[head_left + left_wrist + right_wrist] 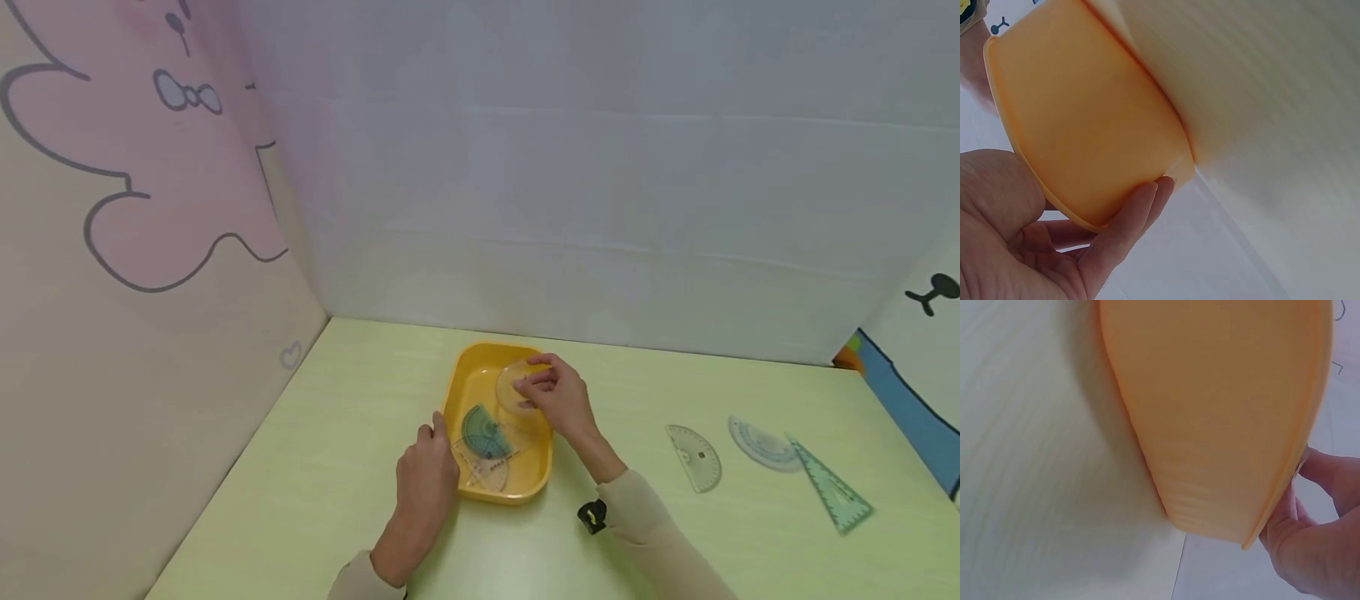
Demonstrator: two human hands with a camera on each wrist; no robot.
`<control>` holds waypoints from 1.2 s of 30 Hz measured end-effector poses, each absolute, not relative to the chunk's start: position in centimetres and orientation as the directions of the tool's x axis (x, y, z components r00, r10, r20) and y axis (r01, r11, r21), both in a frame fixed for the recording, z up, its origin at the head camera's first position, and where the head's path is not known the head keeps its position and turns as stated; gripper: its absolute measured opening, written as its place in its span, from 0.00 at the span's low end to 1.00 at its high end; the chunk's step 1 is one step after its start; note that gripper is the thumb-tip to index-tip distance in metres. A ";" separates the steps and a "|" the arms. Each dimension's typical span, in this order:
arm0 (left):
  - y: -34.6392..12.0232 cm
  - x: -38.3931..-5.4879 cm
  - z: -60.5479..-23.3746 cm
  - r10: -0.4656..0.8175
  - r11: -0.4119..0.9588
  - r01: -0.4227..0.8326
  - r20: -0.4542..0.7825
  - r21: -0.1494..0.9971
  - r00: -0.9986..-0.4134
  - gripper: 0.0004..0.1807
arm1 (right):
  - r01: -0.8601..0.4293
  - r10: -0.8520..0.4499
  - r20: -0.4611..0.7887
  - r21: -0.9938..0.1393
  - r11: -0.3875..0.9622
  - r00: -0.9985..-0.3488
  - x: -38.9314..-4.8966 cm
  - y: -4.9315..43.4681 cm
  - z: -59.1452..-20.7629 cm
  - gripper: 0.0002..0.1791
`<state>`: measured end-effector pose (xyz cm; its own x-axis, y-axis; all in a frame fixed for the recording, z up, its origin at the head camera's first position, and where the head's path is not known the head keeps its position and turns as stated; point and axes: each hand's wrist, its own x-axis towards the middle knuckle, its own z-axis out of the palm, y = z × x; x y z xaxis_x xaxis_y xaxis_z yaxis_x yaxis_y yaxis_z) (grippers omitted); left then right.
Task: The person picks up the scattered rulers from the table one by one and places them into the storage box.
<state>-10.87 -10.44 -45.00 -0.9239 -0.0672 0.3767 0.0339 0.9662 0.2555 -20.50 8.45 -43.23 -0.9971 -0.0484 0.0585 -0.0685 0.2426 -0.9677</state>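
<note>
A yellow plastic tray (542, 467) stands on the table. My left hand (427, 475) grips its left side, with the thumb at the rim and the fingers along the outer wall (1104, 119) in the left wrist view. Over the far right part of the tray, my right hand (558, 400) pinches a clear, round-edged protractor (506, 388). The tray rim hides most of that piece in the right wrist view. Inside the tray's near half lie a green protractor (480, 432) and clear drawing pieces (491, 477) with printed markings, overlapping one another.
To the right on the pale table (750, 550) lie a clear protractor (697, 460), a bluish protractor (761, 446) and a green set square (831, 486), whose tip meets the bluish one. A white wall sheet (570, 183) rises behind the table.
</note>
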 end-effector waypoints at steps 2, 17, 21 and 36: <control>-10.5 -10.8 -45.0 -0.068 0.966 0.031 0.369 0.256 -0.927 0.23 | -0.073 -0.050 0.062 -0.962 0.265 -0.997 -20.5 8.2 -43.2 0.21; -10.5 -10.9 -45.3 -0.051 0.966 0.054 0.391 0.254 -0.919 0.23 | -0.083 -0.091 0.055 -0.937 0.340 -0.994 -20.7 6.8 -43.3 0.11; -10.5 -11.0 -45.2 -0.053 0.967 0.046 0.376 0.250 -0.925 0.23 | -0.102 -0.115 0.062 -0.917 0.386 -0.991 -20.7 6.6 -43.2 0.09; -10.6 -11.0 -45.1 -0.054 0.969 0.046 0.388 0.242 -0.920 0.22 | -0.044 -0.179 -0.052 -0.868 0.494 -0.982 -21.1 5.2 -43.6 0.11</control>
